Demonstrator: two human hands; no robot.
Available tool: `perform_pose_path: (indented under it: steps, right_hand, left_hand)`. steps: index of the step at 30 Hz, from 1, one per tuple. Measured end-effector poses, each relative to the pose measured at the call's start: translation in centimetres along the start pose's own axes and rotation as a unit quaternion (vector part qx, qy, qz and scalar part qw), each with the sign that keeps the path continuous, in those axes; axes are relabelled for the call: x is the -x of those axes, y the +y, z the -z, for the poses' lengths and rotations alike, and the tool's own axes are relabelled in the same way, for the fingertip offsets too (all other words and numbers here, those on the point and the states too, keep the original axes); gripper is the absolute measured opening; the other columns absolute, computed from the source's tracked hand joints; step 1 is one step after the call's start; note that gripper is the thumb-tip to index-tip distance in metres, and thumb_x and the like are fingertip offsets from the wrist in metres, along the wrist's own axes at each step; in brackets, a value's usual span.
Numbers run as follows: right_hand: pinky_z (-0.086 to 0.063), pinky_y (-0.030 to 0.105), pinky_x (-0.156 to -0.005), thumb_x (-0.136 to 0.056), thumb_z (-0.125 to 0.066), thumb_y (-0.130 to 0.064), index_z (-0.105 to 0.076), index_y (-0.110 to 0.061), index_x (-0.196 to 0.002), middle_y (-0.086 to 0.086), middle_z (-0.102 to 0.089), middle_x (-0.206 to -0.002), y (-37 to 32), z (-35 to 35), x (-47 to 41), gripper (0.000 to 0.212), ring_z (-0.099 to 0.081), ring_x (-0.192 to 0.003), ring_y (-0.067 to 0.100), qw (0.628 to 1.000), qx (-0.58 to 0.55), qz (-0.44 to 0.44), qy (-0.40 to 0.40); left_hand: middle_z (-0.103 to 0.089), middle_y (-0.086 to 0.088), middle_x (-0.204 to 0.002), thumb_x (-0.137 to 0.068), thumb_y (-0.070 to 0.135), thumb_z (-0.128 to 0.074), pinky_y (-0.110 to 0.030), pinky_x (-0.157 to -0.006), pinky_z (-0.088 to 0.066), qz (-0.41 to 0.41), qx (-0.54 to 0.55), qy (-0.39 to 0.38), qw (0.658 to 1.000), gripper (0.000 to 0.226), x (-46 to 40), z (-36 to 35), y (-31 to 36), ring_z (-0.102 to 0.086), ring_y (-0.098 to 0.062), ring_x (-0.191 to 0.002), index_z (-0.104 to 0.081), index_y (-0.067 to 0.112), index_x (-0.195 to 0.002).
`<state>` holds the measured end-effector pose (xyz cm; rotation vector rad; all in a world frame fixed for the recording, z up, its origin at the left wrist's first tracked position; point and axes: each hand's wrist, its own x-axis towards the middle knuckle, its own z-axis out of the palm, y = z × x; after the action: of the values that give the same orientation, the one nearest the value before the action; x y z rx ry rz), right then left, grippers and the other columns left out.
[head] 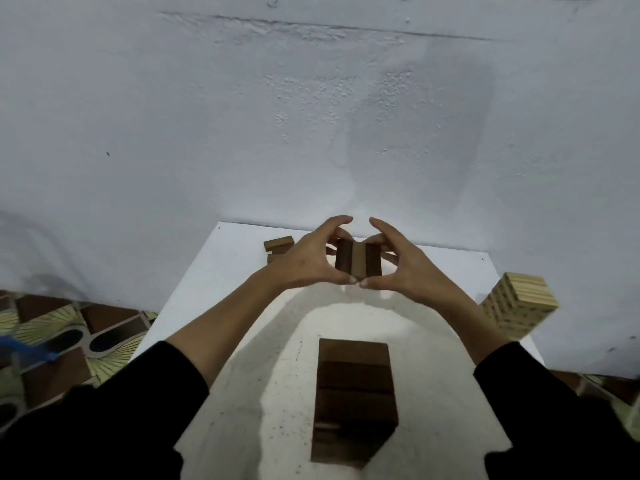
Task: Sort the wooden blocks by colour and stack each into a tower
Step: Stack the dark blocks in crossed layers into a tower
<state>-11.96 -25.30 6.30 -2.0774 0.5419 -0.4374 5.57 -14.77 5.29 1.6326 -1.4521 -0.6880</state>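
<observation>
My left hand [304, 261] and my right hand [398, 268] both grip a row of three wooden blocks [358, 259] side by side: two dark ones with a lighter brown one between them. Fingers curl over the far side and thumbs meet at the near edge. The set is held above the far part of the white table [214, 285]. A dark brown tower [355, 400] stands near me at the table's middle. A pale wood tower [519, 304] stands at the right edge. Loose brown blocks [278, 245] lie at the far left behind my left hand.
A white wall rises right behind the table. Patterned floor tiles [69, 334] show to the left and right of the table. A blue object [31, 351] lies on the floor at left.
</observation>
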Motion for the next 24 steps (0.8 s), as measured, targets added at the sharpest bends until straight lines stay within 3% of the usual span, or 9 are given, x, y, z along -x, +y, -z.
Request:
perform_pose_path:
  steps: [8, 12, 17, 24]
  right_hand:
    - [-0.041, 0.018, -0.097, -0.068, -0.083, -0.018, -0.031, -0.032, -0.143, -0.016, -0.056, -0.115, -7.0, 1.2, 4.8, 0.093, -0.052, -0.112, 0.001, 0.997, 0.056, 0.057, 0.016]
    - [-0.042, 0.025, -0.097, -0.068, -0.082, -0.022, -0.033, -0.036, -0.139, -0.016, -0.057, -0.115, -9.0, 0.5, 8.0, 0.087, -0.052, -0.113, 0.006, 0.996, 0.064, 0.067, 0.017]
    - [-0.035, 0.017, -0.098, -0.070, -0.081, -0.022, -0.031, -0.032, -0.141, -0.019, -0.055, -0.116, -10.1, -1.0, 11.4, 0.087, -0.049, -0.112, -0.005, 0.996, 0.067, 0.058, 0.004]
    - [-0.030, 0.015, -0.100, -0.070, -0.081, -0.024, -0.028, -0.033, -0.142, -0.022, -0.054, -0.117, -9.5, -2.7, 14.1, 0.089, -0.045, -0.116, -0.008, 0.996, 0.087, 0.031, -0.016]
  left_hand:
    - [-0.056, 0.007, -0.119, -0.069, 0.015, -0.084, -0.006, -0.080, -0.041, -0.043, -0.021, 0.021, 0.999, 0.094, 5.1, 1.8, 6.2, -0.054, -0.005, -0.110, -0.028, 0.025, -0.143]
    - [-0.057, 0.010, -0.116, -0.070, 0.022, -0.084, -0.017, -0.087, -0.045, -0.058, -0.024, 0.017, 0.998, 0.093, 8.6, 1.6, 8.2, -0.055, -0.003, -0.108, -0.028, 0.028, -0.144]
    - [-0.056, 0.020, -0.113, -0.057, 0.053, -0.075, -0.032, -0.104, -0.041, -0.052, -0.053, 0.006, 0.997, 0.100, 12.6, 0.7, 9.3, -0.053, -0.001, -0.113, -0.026, 0.037, -0.142]
    - [-0.055, 0.017, -0.113, -0.069, 0.033, -0.083, -0.011, -0.096, -0.036, -0.043, -0.067, -0.010, 0.997, 0.098, 15.4, -1.0, 8.6, -0.048, 0.006, -0.110, -0.024, 0.028, -0.146]
